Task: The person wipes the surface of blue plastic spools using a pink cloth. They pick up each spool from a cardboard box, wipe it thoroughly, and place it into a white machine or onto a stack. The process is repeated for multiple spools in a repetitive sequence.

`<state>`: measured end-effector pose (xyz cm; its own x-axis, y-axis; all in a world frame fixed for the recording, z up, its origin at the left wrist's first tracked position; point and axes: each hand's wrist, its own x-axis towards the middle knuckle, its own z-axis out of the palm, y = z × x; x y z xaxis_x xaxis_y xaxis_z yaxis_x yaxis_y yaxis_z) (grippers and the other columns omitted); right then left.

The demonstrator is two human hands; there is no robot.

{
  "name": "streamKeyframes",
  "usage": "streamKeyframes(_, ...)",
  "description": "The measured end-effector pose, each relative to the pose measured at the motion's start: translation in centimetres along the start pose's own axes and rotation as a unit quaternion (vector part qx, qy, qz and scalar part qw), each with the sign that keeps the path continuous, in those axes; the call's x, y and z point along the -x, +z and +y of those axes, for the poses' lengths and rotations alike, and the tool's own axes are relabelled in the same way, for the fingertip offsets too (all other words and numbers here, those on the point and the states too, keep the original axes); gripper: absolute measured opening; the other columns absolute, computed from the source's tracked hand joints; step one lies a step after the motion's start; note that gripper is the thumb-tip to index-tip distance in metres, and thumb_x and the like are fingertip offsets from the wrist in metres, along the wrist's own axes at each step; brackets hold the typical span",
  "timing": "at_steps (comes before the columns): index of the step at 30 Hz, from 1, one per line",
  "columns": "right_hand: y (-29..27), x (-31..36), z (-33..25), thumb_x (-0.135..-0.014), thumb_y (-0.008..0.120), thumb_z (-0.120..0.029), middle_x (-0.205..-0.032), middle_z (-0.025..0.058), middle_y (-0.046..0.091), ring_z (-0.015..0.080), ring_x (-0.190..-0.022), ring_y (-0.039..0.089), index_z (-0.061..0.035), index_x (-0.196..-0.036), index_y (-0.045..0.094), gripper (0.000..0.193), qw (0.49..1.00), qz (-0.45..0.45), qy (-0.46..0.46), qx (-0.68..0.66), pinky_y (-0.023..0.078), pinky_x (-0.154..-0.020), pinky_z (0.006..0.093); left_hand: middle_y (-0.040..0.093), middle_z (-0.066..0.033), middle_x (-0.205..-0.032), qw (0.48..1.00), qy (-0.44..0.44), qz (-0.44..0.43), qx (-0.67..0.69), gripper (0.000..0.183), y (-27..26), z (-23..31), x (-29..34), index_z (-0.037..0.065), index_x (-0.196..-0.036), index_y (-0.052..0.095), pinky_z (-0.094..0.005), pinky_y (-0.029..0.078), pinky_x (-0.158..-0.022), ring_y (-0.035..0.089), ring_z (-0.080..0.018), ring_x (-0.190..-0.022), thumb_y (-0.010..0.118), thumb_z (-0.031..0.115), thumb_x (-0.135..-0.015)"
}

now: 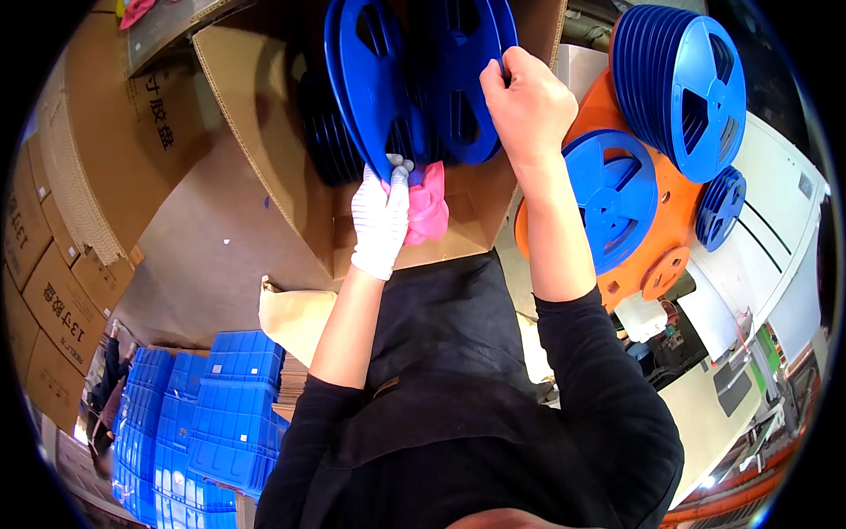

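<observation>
My left hand [381, 216], in a white glove, pinches the lower rim of a blue plastic reel [368, 84] that stands tilted at the mouth of an open cardboard box [251, 123]. Bunched against that hand is a pink cloth [428, 207]; whether the fingers also grip it, I cannot tell. Bare and curled closed, my right hand [533, 104] is on the right rim of a second blue reel [467, 75]. Its fingertips are hidden behind the knuckles. More dark blue reels [328, 132] stand in a row deeper inside the box, in shadow.
To the right, an orange stand [665, 207] carries a stack of large blue reels [709, 97], another blue reel [608, 198] and smaller ones [721, 209]. Stacked blue bins [233, 414] are at lower left. Cardboard cartons [57, 300] line the far left. A pale table [714, 423] lies at lower right.
</observation>
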<state>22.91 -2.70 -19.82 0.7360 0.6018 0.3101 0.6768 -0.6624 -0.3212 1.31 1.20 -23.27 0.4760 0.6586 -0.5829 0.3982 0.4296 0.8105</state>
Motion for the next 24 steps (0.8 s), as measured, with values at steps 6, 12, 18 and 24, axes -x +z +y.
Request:
streamKeyframes(6, 0.7, 0.1, 0.1, -0.073, 0.065, -0.013, -0.058, 0.0041, 0.054, 0.0244, -0.055, 0.059, -0.0113, -0.065, 0.053, 0.015, 1.0, 0.019, -0.016, 0.006, 0.045, -0.047, 0.0354, 0.068, -0.0106, -0.088, 0.999, 0.019, -0.014, -0.036, 0.016, 1.2, 0.5, -1.5, 0.001, -0.105, 0.056, -0.0287, 0.051, -0.073, 0.067, -0.0175, -0.081, 0.054, 0.012, -0.094)
streamKeyframes(12, 0.1, 0.6, -0.6, -0.073, 0.065, -0.012, -0.058, 0.0031, 0.054, 0.0234, -0.054, 0.058, -0.0121, -0.064, 0.052, 0.016, 0.999, 0.03, -0.03, -0.007, 0.044, -0.046, 0.0346, 0.067, -0.0117, -0.084, 0.995, 0.066, -0.017, -0.072, 0.016, 2.3, 2.3, -2.1, 0.001, -0.103, 0.056, -0.0307, 0.051, -0.07, 0.067, -0.0215, -0.077, 0.055, 0.012, -0.093)
streamKeyframes(18, 1.2, 1.1, 0.0, -0.074, 0.066, -0.013, -0.06, 0.0032, 0.055, 0.0237, -0.056, 0.059, -0.0114, -0.067, 0.053, 0.015, 1.0, 0.007, 0.001, -0.03, 0.045, -0.048, 0.0355, 0.066, -0.0181, -0.084, 0.982, 0.088, -0.026, -0.168, 0.017, 3.6, 1.7, -3.3, 0.002, -0.102, 0.056, -0.0384, 0.051, -0.07, 0.064, -0.0363, -0.078, 0.057, 0.014, -0.091)
streamKeyframes(24, 3.0, 1.9, 0.5, -0.077, 0.068, -0.017, -0.067, 0.004, 0.059, 0.0255, -0.061, 0.061, -0.0106, -0.075, 0.056, 0.014, 0.997, -0.034, 0.027, -0.057, 0.048, -0.053, 0.0368, 0.066, -0.0193, -0.087, 0.982, 0.073, -0.071, -0.161, 0.023, 4.0, 0.1, -5.5, 0.001, -0.105, 0.055, -0.0399, 0.051, -0.072, 0.065, -0.0372, -0.082, 0.059, 0.018, -0.09)
